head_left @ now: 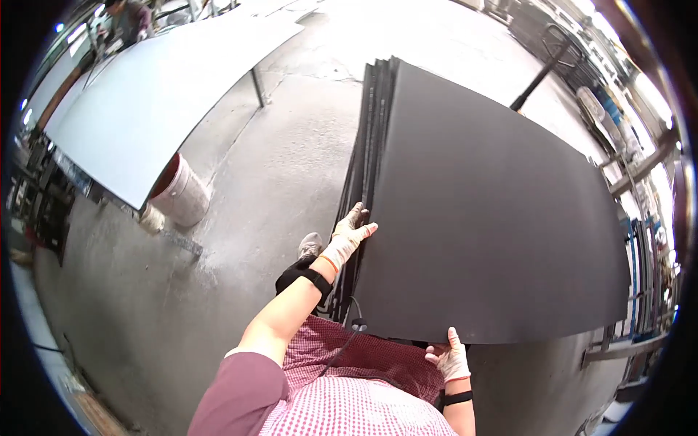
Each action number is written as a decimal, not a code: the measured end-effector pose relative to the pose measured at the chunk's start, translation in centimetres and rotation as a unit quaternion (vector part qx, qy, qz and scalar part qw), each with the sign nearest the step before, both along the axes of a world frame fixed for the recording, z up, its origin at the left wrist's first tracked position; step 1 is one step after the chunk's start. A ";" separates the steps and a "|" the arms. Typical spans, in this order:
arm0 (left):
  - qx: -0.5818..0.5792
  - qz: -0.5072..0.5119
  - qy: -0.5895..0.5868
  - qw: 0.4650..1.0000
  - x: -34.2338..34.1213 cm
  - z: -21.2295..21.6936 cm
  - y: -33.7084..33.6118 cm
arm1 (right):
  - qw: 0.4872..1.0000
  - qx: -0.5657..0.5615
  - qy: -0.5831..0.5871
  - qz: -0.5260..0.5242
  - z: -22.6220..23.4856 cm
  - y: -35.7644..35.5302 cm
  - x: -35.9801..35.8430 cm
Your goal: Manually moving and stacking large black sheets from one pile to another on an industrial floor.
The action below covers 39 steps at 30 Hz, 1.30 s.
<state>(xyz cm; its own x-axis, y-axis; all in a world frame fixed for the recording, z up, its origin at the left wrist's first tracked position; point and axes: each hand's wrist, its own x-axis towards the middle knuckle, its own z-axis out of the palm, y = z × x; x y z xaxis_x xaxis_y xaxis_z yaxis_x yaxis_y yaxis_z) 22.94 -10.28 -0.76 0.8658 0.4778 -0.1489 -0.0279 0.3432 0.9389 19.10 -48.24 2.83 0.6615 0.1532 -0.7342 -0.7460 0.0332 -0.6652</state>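
A tall stack of large, dark grey-black sheets (494,211) stands in front of me, its top sheet flat and matte. My left hand (347,236), in a pale glove with an orange cuff, grips the stack's left edge. Its thumb rests on the top sheet and its fingers lie along the layered side. At the near edge is my right hand (452,357), gloved the same way. The thumb presses up against the sheet's border while the other fingers curl below it, partly hidden. Both hands are closed on the top sheet's edges; how many layers they hold cannot be seen.
A large white-topped table (167,87) stands at the left, with a stained bucket (183,192) beneath its corner. Another person (131,20) is beyond it. Metal racking (632,291) holds panels at the right. A dark bar (539,76) rises behind the stack.
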 end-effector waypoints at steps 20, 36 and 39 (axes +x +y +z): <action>0.142 0.584 0.094 0.793 -33.6 -0.5 38.1 | 0.885 -0.048 -0.092 0.454 8.5 18.7 -5.0; 0.297 0.131 -0.037 0.945 -31.0 6.2 0.4 | 0.348 -0.060 -0.768 0.534 24.8 34.4 -19.5; 0.695 0.012 0.063 0.716 -29.3 8.6 -4.7 | 0.329 -0.225 -0.815 0.421 24.3 33.1 -18.4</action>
